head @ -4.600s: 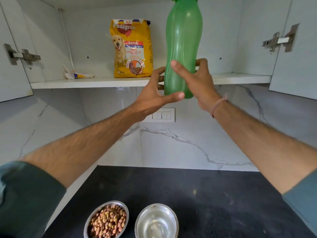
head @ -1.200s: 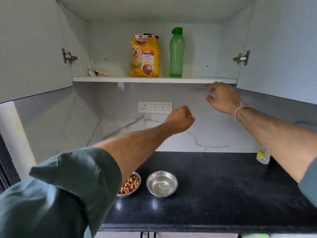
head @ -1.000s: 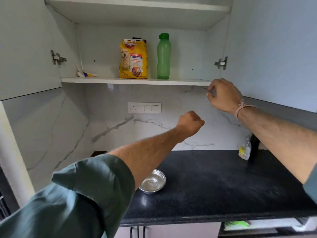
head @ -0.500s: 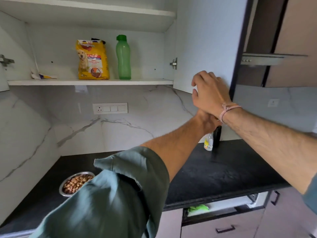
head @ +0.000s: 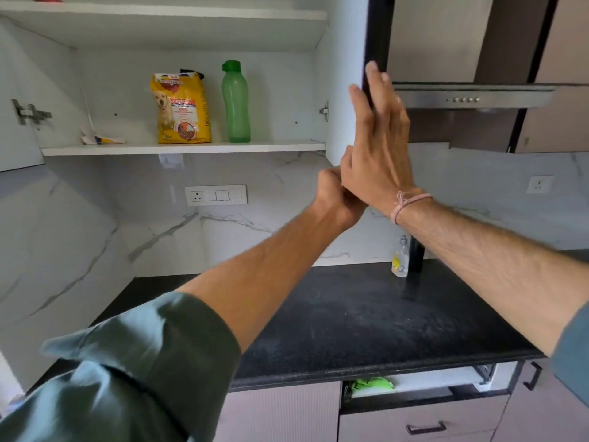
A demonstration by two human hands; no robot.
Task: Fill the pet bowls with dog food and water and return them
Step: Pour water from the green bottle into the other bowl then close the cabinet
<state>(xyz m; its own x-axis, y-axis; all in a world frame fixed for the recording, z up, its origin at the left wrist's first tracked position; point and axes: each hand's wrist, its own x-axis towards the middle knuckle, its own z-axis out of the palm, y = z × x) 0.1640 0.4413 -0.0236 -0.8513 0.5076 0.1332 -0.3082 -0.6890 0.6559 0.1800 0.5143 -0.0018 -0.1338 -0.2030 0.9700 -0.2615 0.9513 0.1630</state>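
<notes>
head view has swung right, losing the bowls; dog food bag and water bottle sit shelved upper centre. right hand flat on the cabinet door, left hand fisted, empty: likely closing up.

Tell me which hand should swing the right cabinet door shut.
Right, probably. The right hand lies flat, fingers straight, on the edge of the open cabinet door; the left hand is curled lower, near the door's bottom corner.

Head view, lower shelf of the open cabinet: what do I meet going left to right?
A crumpled white-and-yellow wrapper → yellow dog food bag → green plastic water bottle.
</notes>
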